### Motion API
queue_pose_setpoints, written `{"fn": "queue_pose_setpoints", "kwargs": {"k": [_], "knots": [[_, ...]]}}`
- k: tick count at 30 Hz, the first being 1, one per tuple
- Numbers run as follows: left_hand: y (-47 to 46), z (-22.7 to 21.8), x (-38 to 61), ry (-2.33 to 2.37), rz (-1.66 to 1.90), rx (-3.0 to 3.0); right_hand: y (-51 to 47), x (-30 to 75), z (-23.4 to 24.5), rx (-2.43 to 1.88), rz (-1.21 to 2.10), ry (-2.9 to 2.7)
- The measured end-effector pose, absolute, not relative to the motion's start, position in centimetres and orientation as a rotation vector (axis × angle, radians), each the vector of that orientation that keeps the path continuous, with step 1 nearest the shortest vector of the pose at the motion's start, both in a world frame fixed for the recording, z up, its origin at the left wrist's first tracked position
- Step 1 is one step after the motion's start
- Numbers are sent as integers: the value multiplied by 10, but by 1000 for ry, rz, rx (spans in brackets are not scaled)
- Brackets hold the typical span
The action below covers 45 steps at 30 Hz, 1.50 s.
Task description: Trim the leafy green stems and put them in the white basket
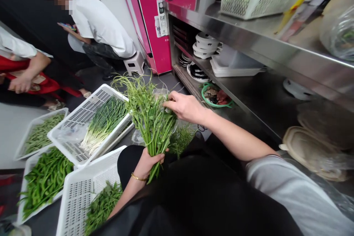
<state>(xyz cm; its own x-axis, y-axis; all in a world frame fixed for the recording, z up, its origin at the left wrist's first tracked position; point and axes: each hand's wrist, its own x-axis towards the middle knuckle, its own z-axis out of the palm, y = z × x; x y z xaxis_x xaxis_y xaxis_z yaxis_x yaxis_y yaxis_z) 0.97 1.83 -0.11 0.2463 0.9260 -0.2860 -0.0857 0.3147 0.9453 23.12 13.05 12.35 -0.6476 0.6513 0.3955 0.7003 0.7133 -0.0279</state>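
Gripping a bunch of greens [151, 125] near the middle of the view, the left hand [148, 162] is wrapped around the lower stems, a gold bracelet [138, 177] on its wrist. Curly tops lean between eleven and twelve o'clock. At the bunch's two o'clock side, the right hand [184, 107] has its fingers bent together against the leafy edge; whether they pinch a stem, I cannot tell. Reckoned from the bunch, spring onions [106, 121] lie in a white basket [59, 140] at nine o'clock, green peppers [48, 177] at eight, and cut greens [103, 204] in another basket at seven. A person in a white shirt [102, 22] sits on a stool [134, 64] toward eleven, a pink cabinet [171, 51] stands near twelve, and a steel rack [193, 14] spreads from one o'clock to three.
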Motion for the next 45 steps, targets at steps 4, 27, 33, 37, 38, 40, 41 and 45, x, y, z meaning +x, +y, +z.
{"fn": "queue_pose_setpoints", "kwargs": {"k": [4, 27, 33, 37, 38, 40, 41, 45], "knots": [[18, -1, 7, 1076, 848, 981, 147, 248, 125, -1227, -179, -2633], [30, 5, 20, 949, 909, 837, 108, 241, 91, -1070, 567, -2064], [26, 7, 21, 939, 915, 813, 117, 231, 78, -1219, 677, -2070], [25, 5, 22, 945, 937, 772, 119, 228, 79, -1232, 820, -1916], [25, 4, 22, 938, 934, 775, 121, 226, 80, -1220, 913, -1858], [26, 3, 23, 924, 918, 795, 125, 222, 80, -1174, 1126, -1752], [27, 2, 24, 918, 908, 807, 126, 219, 79, -1149, 1206, -1715], [27, -1, 25, 899, 873, 824, 126, 211, 72, -1152, 1074, -1717]]}}
